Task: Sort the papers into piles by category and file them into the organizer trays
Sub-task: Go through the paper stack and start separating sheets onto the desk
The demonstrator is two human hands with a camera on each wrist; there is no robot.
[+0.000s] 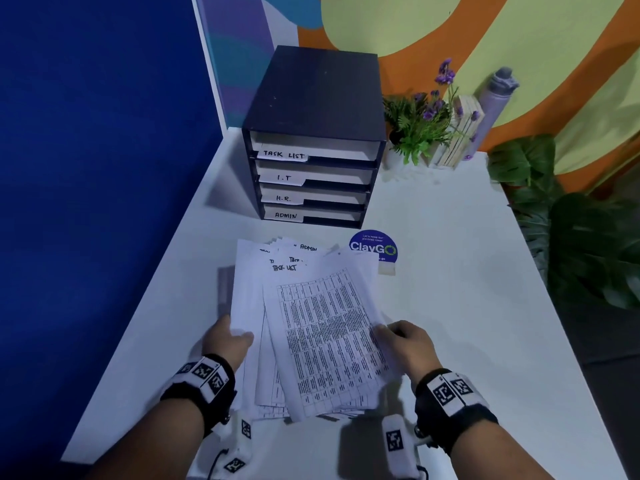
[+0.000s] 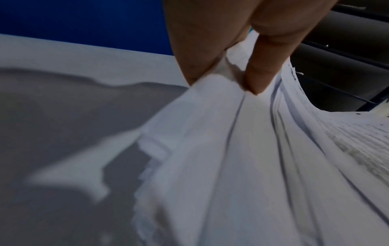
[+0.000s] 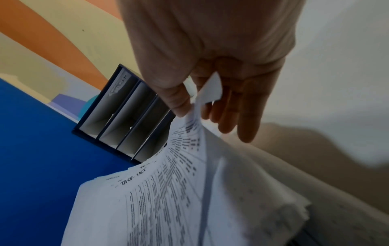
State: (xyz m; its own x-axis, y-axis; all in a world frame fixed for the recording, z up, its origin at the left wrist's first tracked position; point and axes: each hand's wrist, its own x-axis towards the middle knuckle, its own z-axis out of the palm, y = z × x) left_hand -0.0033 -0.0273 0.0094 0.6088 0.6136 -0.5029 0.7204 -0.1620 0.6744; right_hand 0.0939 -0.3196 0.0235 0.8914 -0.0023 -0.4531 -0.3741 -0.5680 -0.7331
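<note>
- Papers (image 1: 322, 327) sit fanned on the white table (image 1: 450, 306), in front of the organizer (image 1: 311, 140); lower sheets show only handwritten corners, their print blurred.
- My left hand (image 1: 227, 341) pinches the stack's left edge.
- My right hand (image 1: 407, 344) pinches the top sheet's right edge between thumb and fingers.

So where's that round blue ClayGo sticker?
In the head view, the ClayGo sticker lies on the white table, right of the papers, before the organizer.

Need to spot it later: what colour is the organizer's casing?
Black organizer, best in the head view.
</note>
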